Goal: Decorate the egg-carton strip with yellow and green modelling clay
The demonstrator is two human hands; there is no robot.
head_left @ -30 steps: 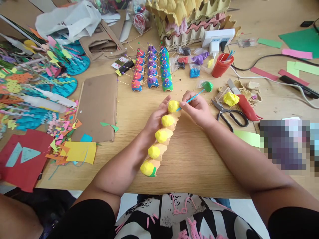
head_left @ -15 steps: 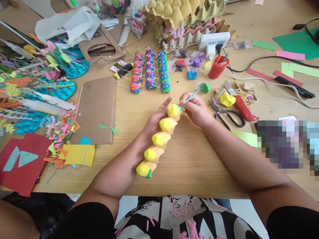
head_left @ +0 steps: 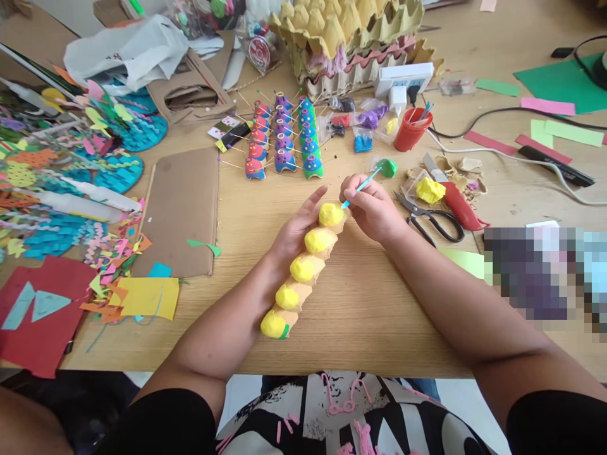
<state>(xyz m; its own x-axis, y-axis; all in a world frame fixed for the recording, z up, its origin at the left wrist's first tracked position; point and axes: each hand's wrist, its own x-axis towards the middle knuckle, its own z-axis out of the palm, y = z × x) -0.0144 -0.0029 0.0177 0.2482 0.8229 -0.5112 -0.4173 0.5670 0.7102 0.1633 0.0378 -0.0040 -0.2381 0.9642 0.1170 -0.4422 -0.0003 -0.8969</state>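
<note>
A strip of egg carton (head_left: 303,272) slants across the middle of the view, its several bumps capped with yellow clay and a bit of green at the near end. My left hand (head_left: 294,232) supports the strip's far part from the left and below, fingertips showing beyond it. Pinched in my right hand (head_left: 372,210) is a thin blue tool (head_left: 361,186), its lower tip touching the edge of the farthest yellow cap. Green clay (head_left: 389,167) lies just behind the tool's upper end.
Behind stand three painted carton strips (head_left: 283,136) with sticks. Scissors (head_left: 429,218), a red-handled knife (head_left: 458,202), yellow clay (head_left: 430,189) and a red cup (head_left: 412,129) are at the right. Cardboard (head_left: 177,212) and paper scraps lie left; stacked egg trays (head_left: 341,31) stand at the back.
The view has shifted slightly. The far end of the strip sits a little lower in view, and the blue tool has tilted slightly while staying at the farthest yellow cap.
</note>
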